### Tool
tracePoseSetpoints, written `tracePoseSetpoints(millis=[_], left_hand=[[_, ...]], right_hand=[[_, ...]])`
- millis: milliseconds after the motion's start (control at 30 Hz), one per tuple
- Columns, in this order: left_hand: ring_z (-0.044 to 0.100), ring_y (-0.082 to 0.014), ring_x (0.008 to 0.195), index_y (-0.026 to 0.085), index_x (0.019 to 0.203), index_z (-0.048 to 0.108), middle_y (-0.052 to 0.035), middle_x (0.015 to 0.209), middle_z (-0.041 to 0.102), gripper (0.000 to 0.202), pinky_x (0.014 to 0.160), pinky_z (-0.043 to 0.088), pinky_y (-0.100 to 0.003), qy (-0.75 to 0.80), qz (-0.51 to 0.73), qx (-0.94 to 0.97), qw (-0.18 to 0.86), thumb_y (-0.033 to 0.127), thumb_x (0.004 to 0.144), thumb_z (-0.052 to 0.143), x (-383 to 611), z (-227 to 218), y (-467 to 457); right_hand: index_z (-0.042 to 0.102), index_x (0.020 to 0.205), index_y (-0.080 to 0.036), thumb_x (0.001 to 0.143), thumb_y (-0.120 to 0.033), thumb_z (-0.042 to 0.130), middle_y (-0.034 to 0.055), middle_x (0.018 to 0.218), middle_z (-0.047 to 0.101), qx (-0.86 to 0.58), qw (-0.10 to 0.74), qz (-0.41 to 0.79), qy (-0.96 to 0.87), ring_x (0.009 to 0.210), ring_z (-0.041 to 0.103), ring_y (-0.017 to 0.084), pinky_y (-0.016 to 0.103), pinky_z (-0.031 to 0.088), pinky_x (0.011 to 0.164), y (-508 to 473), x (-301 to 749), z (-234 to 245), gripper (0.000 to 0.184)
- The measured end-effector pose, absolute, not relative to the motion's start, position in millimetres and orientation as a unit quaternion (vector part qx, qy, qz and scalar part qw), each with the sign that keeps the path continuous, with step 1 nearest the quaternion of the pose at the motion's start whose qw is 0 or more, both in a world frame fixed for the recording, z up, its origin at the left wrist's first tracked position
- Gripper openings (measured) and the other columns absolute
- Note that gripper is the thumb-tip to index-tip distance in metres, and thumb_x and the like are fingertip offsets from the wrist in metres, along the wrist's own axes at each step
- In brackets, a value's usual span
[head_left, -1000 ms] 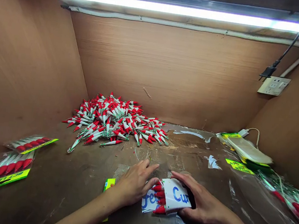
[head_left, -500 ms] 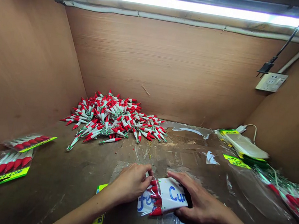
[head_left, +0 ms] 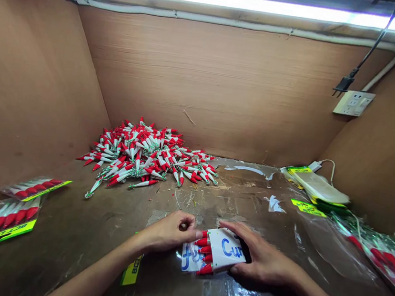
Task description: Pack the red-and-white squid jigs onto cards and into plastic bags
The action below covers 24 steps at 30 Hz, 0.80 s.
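two hands at a white card with red tips poking out

at the far left of the frame, two packs (head_left: 11,216) of red and white lures lie on the table (head_left: 74,238), each with a yellow strip. next, left of the middle, is a big pile (head_left: 146,153) of loose lures, red and white with green shiny ends. below it, near the bottom, a yellow tag (head_left: 130,274) sits by the left arm.

the left hand (head_left: 171,231) is curled up, low in the middle. its thumb is right by the top red tip. i cannot tell if it is pinching anything.

just beside it is the white card (head_left: 225,251) with blue writing, low and a bit right of the middle. a row of red tips (head_left: 206,255) pokes out of its left side. the right hand (head_left: 260,254) grips the card from the right, thumb below and fingers on top.

farther right are a torn white scrap (head_left: 276,204), a stack of clear bags (head_left: 324,186), and a black plug (head_left: 344,84) hanging by a socket (head_left: 354,104). more wrapped lures (head_left: 385,260) lie at the right edge.
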<state>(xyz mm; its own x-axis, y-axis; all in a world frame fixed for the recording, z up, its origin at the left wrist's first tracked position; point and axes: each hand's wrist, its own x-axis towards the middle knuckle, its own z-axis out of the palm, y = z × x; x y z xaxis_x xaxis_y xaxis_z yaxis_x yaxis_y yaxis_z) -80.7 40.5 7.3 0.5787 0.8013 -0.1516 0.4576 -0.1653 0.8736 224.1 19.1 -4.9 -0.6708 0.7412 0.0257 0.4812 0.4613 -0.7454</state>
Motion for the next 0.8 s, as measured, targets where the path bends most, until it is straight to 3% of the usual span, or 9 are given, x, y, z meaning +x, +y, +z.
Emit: tracePoseSetpoints(millis=[100, 300, 533, 800], left_hand=[[0.037, -0.0093, 0.058, 0.019, 0.08, 0.047, 0.0076, 0.066, 0.044, 0.024, 0.05, 0.028, -0.02, 0.399, 0.181, 0.713, 0.547, 0.031, 0.076, 0.068, -79.7, 5.5, 39.2], [0.041, -0.0081, 0.053, 0.02, 0.089, 0.046, 0.0076, 0.068, 0.047, 0.023, 0.047, 0.033, -0.018, 0.371, 0.161, 0.694, 0.595, 0.027, 0.075, 0.063, -81.0, 6.3, 41.1], [0.038, -0.008, 0.056, 0.019, 0.094, 0.051, 0.0092, 0.064, 0.045, 0.029, 0.049, 0.028, -0.017, 0.35, 0.149, 0.708, 0.596, 0.012, 0.069, 0.061, -85.2, 8.1, 41.7], [0.041, -0.0084, 0.057, 0.02, 0.099, 0.052, 0.0093, 0.067, 0.049, 0.034, 0.049, 0.028, -0.018, 0.344, 0.122, 0.731, 0.576, 0.009, 0.068, 0.06, -87.1, 12.1, 39.1]], right_hand=[[0.034, 0.151, -0.031, 0.067, -0.029, 0.079, 0.0083, 0.147, 0.045, -0.36, 0.19, 0.377, -0.832, 0.13, 0.047, 0.031, 0.047, 0.037, 0.11, 20.3, 225.6, -7.0, 0.095], [0.033, 0.151, -0.03, 0.071, -0.035, 0.078, 0.0098, 0.149, 0.044, -0.347, 0.196, 0.382, -0.834, 0.132, 0.046, 0.032, 0.051, 0.036, 0.11, 22.1, 228.0, -8.3, 0.092], [0.035, 0.151, -0.029, 0.072, -0.041, 0.078, 0.0102, 0.151, 0.041, -0.333, 0.2, 0.404, -0.828, 0.135, 0.042, 0.034, 0.051, 0.033, 0.112, 25.7, 231.6, -12.5, 0.091], [0.034, 0.152, -0.027, 0.077, -0.052, 0.074, 0.0111, 0.152, 0.04, -0.321, 0.2, 0.42, -0.825, 0.134, 0.043, 0.032, 0.05, 0.035, 0.111, 27.3, 230.6, -10.5, 0.089]])
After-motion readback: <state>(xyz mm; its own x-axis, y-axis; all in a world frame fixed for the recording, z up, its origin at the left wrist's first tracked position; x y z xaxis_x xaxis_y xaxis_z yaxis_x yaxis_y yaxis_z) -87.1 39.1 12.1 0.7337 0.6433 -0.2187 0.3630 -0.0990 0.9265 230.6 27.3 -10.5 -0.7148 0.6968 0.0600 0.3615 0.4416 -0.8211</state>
